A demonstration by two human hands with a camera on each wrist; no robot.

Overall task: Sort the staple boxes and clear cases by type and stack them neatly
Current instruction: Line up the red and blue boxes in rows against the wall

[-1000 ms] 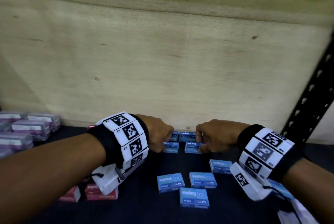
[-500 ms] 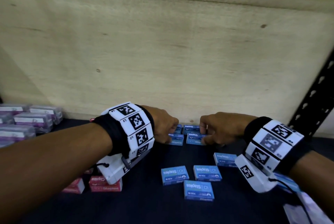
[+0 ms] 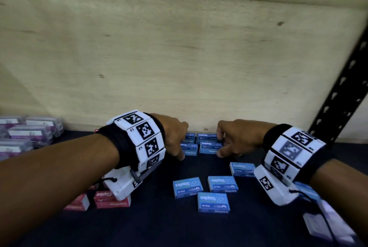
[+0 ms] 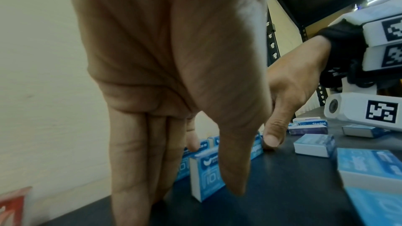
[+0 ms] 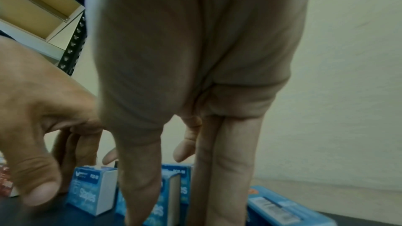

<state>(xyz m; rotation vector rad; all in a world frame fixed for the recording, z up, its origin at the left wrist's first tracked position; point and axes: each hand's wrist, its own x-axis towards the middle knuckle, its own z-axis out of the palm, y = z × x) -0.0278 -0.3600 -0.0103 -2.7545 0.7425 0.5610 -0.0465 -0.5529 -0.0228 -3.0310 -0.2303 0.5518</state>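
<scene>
While both hands bracket the blue staple boxes [image 3: 199,145] against the back wall [image 3: 179,57], the left hand [image 3: 175,137] and right hand [image 3: 235,139] press inward with straight fingers, gripping nothing, long sides running left-right.

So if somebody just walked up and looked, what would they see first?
First, two hands meeting at the back of the dark shelf: the left hand and right hand squeeze a little cluster of blue staple boxes from both sides, by the wooden wall. Nearer lie loose blue boxes, with red staple boxes to the left. Clear cases with purple labels sit far left.
</scene>
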